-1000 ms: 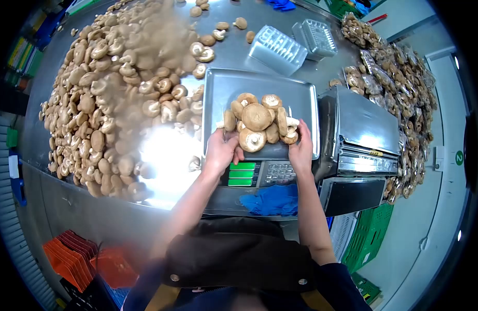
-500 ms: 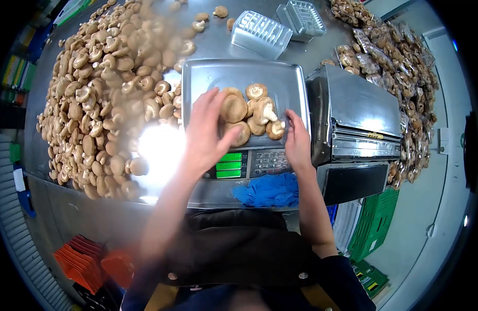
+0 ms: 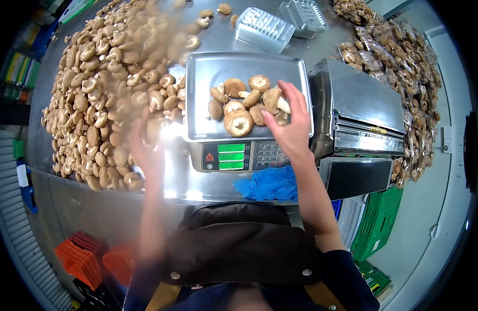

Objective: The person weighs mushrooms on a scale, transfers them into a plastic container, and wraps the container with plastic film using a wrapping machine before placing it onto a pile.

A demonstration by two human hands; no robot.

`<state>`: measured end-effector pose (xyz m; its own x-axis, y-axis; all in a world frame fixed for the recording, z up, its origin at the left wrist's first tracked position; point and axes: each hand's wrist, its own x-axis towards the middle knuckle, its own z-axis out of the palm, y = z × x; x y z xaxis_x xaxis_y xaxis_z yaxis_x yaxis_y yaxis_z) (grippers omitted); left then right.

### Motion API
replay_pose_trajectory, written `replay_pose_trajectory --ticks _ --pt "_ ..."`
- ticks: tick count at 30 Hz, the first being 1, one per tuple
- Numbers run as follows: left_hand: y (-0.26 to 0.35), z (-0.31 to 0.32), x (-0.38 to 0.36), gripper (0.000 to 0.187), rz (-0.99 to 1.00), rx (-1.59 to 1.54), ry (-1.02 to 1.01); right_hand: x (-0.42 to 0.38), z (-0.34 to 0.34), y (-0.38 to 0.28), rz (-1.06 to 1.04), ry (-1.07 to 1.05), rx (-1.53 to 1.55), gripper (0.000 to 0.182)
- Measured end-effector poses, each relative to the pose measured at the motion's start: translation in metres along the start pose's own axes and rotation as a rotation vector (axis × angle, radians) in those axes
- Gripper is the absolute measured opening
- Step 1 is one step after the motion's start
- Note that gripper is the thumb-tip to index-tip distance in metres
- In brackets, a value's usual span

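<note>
Several brown mushrooms lie spread over the metal pan of a weighing scale, some caps down with stems showing. At the pan's right side, my right hand has thumb and fingers around a mushroom with a pale stem. My left hand is off the pan, at the near right edge of a big heap of mushrooms; motion and glare smear its fingers. Below the pan, the scale's green display is lit.
Clear plastic trays stand behind the scale. To its right is a metal wrapping machine, with many wrapped mushroom packs beyond. A crumpled blue cloth or glove lies at the table's front edge. Green crates stand below right.
My left hand has left the pan and moved left to the heap. More mushrooms now lie apart on the pan's left half. My right hand has closed around a mushroom.
</note>
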<state>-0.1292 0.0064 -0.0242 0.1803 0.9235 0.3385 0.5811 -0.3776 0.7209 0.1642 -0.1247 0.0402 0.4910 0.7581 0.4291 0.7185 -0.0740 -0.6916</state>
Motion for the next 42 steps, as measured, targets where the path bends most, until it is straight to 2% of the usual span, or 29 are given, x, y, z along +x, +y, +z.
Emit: replay_pose_trajectory --ticks 1,2,3,5,7,8,9,12,15,16,17,19,20,21,23,24,27,29,32,36,37,39,40,41,42 --pt "-0.024 -0.005 -0.009 0.052 0.003 0.108 -0.023 -0.005 -0.001 -0.012 -0.029 -0.018 0.062 0.067" --pt "-0.039 -0.009 -0.014 0.049 -0.139 0.121 -0.093 -0.011 0.0 -0.028 -0.058 -0.034 0.122 0.067" --pt "-0.055 -0.016 -0.026 0.049 -0.07 0.365 -0.179 -0.019 0.005 -0.041 -0.087 -0.049 0.181 0.067" --pt "-0.071 -0.015 -0.038 0.044 -0.063 0.264 -0.063 -0.039 0.026 -0.062 -0.177 -0.233 0.223 0.068" --pt "-0.006 -0.03 -0.04 0.037 0.011 0.054 -0.04 -0.057 0.053 -0.084 -0.248 -0.376 0.26 0.073" --pt "0.031 -0.037 -0.044 0.034 -0.326 -0.383 -0.106 -0.066 0.068 -0.095 -0.271 -0.398 0.253 0.075" --pt "0.03 -0.042 -0.05 0.037 -0.435 -0.698 -0.226 -0.074 0.081 -0.105 -0.294 -0.419 0.248 0.076" --pt "0.039 -0.042 -0.065 0.038 -0.416 -0.664 -0.334 -0.088 0.098 -0.119 -0.197 -0.521 0.305 0.07" --pt "0.025 -0.048 -0.062 0.036 -0.618 -0.797 -0.333 -0.091 0.083 -0.105 -0.189 -0.544 0.292 0.065" --pt "0.018 -0.042 -0.06 0.031 -0.638 -0.733 -0.199 -0.09 0.074 -0.095 -0.209 -0.545 0.279 0.058" --pt "0.006 -0.037 -0.059 0.03 -0.535 -0.635 -0.13 -0.091 0.065 -0.082 -0.232 -0.461 0.28 0.045" --pt "-0.034 -0.031 -0.058 0.033 -0.038 0.014 -0.096 -0.088 0.041 -0.061 -0.181 -0.343 0.155 0.034" --pt "-0.048 -0.03 -0.056 0.038 0.043 0.158 -0.192 -0.085 0.03 -0.051 -0.112 -0.255 0.152 0.033" --pt "-0.065 -0.021 -0.061 0.037 0.007 0.246 -0.221 -0.081 0.017 -0.042 -0.06 -0.185 0.091 0.031" --pt "-0.057 -0.02 -0.048 0.037 0.137 0.273 -0.153 -0.074 -0.001 -0.022 -0.016 -0.057 -0.035 0.033" --pt "-0.022 -0.022 -0.04 0.04 0.159 0.288 -0.062 -0.071 -0.008 -0.016 0.007 -0.009 -0.092 0.036" --pt "0.04 -0.005 -0.02 0.047 0.139 0.01 -0.118 -0.057 -0.017 0.001 0.068 -0.031 -0.154 0.053" --pt "0.072 0.014 -0.009 0.054 0.344 -0.069 -0.256 -0.047 -0.016 -0.001 0.135 -0.07 -0.199 0.06" --pt "0.107 0.041 -0.004 0.063 0.393 -0.107 -0.37 -0.039 -0.016 0.002 0.136 -0.172 -0.272 0.064" --pt "0.099 0.048 0.004 0.062 0.307 -0.103 -0.298 -0.039 -0.017 0.02 0.104 -0.216 -0.25 0.056" --pt "0.095 0.043 0.006 0.058 0.256 -0.179 -0.281 -0.037 -0.018 0.019 0.105 -0.219 -0.212 0.055" --pt "0.085 0.033 0.001 0.051 0.062 -0.284 -0.312 -0.034 -0.025 0.002 0.006 -0.099 -0.139 0.053" --pt "0.088 0.025 -0.003 0.045 -0.104 -0.416 -0.374 -0.033 -0.025 -0.014 -0.028 -0.078 -0.073 0.053" --pt "0.091 0.019 -0.008 0.039 -0.178 -0.68 -0.434 -0.034 -0.022 -0.029 -0.06 -0.055 -0.008 0.053" --pt "0.1 0.015 -0.014 0.039 -0.334 -0.964 -0.534 -0.038 -0.014 -0.043 -0.113 -0.125 0.092 0.054"
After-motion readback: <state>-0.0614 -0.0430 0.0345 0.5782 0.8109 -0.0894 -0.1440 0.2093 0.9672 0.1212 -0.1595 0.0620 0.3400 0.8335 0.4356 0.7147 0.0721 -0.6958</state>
